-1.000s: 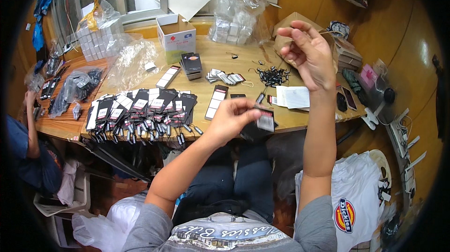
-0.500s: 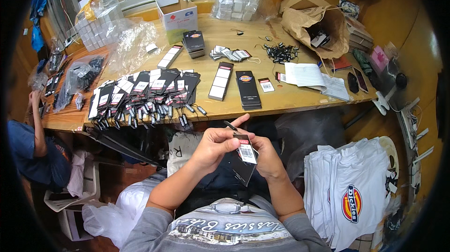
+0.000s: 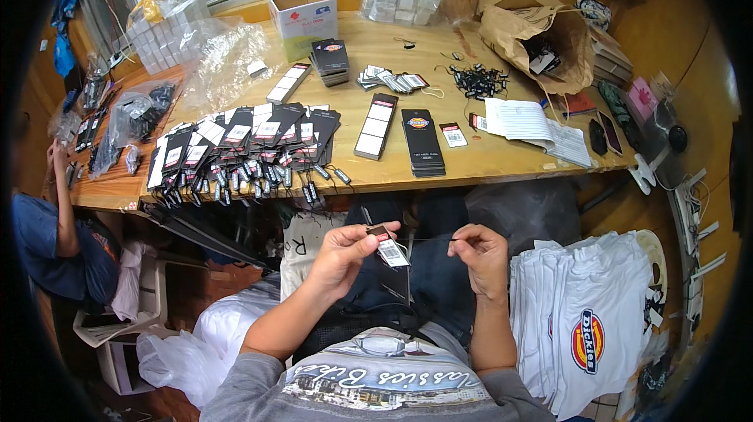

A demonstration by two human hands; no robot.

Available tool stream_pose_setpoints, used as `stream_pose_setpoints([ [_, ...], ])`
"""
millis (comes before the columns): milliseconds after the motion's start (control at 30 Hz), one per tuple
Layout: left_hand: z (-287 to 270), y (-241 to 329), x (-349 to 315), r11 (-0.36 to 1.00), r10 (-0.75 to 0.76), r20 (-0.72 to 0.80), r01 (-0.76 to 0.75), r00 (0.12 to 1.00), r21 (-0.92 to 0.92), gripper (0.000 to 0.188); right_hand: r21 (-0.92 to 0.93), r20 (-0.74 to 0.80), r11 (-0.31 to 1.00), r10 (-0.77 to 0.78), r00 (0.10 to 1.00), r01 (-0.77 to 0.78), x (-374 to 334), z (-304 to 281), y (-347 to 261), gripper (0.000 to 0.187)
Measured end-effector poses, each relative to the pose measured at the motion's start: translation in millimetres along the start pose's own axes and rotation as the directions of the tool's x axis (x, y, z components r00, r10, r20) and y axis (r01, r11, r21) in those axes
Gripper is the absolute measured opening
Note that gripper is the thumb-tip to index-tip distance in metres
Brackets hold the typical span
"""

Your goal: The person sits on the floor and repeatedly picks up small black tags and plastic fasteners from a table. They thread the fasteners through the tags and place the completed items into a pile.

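Note:
Above my lap, my left hand (image 3: 343,260) pinches the top of a black hang tag (image 3: 397,283), with a smaller white barcode card (image 3: 391,253) in front of it. A thin dark string (image 3: 430,238) runs from the tags to my right hand (image 3: 481,260), whose thumb and fingers are closed on its end. The string looks taut. On the table beyond lie a stack of black tags (image 3: 422,147), a stack of tags with white label panels (image 3: 374,130) and a single barcode card (image 3: 453,135). Several black strings (image 3: 480,81) lie heaped farther back.
Finished-looking strung tags (image 3: 243,143) cover the table's left front. A paper bag (image 3: 541,38), a notebook (image 3: 522,124) and a small box (image 3: 302,22) stand or lie farther back. White folded shirts (image 3: 576,312) are piled at my right. Another person (image 3: 63,249) sits at the left.
My hands have moved apart. The right hand has gone to the right, drawing the string out sideways, while the left has shifted slightly left with the tags.

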State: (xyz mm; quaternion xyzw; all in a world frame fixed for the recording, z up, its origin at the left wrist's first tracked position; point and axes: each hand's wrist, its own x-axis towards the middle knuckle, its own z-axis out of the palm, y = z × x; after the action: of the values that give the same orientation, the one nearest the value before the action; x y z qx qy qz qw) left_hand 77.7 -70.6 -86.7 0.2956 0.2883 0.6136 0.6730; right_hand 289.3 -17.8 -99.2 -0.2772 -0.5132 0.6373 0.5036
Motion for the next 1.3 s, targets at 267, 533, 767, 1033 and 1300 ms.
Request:
stream_pose_setpoints([
  [267,4,-19,1,0.993,-0.118,-0.104,0.12,0.988,0.013,0.009,0.701,0.108,0.711,-0.03,0.994,-0.055,17,30,-2,0.008],
  [533,-2,-16,6,0.999,0.02,-0.171,-0.015,0.985,0.031,0.013,0.157,-0.068,0.987,-0.026,0.997,0.037,11,21,-4,0.009],
  [767,14,-15,13,0.776,0.463,-0.188,-0.293,0.866,0.559,0.024,-0.161,-0.067,0.984,-0.088,0.994,0.076,5,51,2,0.009],
  [1033,26,-11,10,0.42,0.678,0.016,-0.404,0.735,0.813,0.016,-0.371,-0.066,0.878,-0.35,0.934,0.302,10,60,3,0.01],
  [1300,31,-11,9,0.391,0.674,0.03,-0.391,0.738,0.833,0.018,-0.569,-0.007,0.67,-0.584,0.812,0.477,10,66,4,0.013],
])
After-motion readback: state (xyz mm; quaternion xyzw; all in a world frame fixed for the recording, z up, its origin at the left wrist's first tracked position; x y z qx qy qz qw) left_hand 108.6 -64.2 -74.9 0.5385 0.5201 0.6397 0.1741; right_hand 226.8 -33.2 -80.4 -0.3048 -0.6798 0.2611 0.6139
